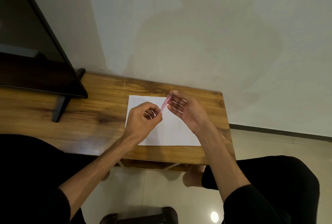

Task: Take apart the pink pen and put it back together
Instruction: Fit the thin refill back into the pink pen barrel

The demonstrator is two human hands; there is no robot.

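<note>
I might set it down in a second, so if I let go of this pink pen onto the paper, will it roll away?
The pink pen looks slim and round, so it would probably roll a little on the flat white paper. It seems light and stiff: the left hand and right hand hold it by its ends without visible sag.

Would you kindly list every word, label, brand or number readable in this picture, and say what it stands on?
None can be read.
Sheet of paper: blank where visible.
Pink pen: blurred; any print is unreadable.
Dark screen: no legible logo.
</note>
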